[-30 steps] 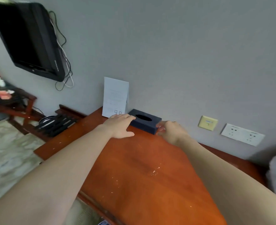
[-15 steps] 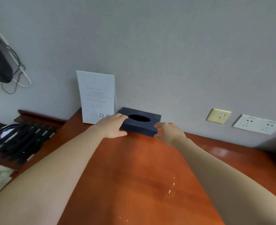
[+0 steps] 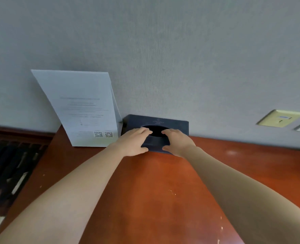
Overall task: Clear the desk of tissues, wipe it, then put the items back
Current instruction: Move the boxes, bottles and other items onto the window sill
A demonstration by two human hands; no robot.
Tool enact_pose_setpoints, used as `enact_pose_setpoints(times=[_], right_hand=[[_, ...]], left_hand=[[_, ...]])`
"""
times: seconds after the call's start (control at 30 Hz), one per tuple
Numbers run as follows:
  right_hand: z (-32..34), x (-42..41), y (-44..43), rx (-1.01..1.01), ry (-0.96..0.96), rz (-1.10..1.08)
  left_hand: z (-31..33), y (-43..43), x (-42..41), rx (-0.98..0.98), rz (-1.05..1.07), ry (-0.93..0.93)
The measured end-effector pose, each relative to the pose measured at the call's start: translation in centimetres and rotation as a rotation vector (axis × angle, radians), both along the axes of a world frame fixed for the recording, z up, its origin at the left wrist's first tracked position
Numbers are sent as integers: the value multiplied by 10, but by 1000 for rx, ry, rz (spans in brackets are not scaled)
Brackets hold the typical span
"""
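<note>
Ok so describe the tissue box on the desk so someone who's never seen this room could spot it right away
Start at the reddish-brown wooden desk and follow it back to the grey wall. The tissue box sits there against the wall, just right of a white printed sheet leaning upright. It is the only dark navy, low rectangular thing, with an oval opening on top, and the left hand and right hand rest on it.

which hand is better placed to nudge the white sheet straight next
Left, probably. The left hand rests on the end of the tissue box that is nearest the white sheet leaning on the wall. The right hand is on the far side and would have to cross over.
</note>
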State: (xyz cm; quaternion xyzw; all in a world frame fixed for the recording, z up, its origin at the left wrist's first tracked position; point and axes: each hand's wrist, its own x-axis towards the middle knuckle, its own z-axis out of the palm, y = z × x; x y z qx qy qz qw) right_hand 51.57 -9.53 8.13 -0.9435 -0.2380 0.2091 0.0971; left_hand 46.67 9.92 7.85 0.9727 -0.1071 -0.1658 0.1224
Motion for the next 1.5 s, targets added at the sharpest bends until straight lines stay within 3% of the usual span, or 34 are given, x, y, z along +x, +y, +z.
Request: enact_pose_setpoints(times=[0.07,0.2,0.37,0.63,0.83,1.27,1.5], right_hand=[[-15,4,1,-47,-24,20],[-33,0,0,-104,-166,47],[-27,-12,-10,-86,-154,51],[-10,-133,-90,90,-102,-94],[26,-199,-148,224,-213,-267],[97,-278,-338,44,-482,-233],[119,-320,-454,-10,-515,-320]], left_hand=[[-15,2,10,22,-27,-4],[-39,-2,14,253,-58,-135],[-33,-7,3,337,-139,-210],[-8,-64,-98,306,-259,-241],[40,-116,-144,211,-258,-273],[108,-300,-199,168,-362,-424],[131,-417,-212,100,-476,-424]])
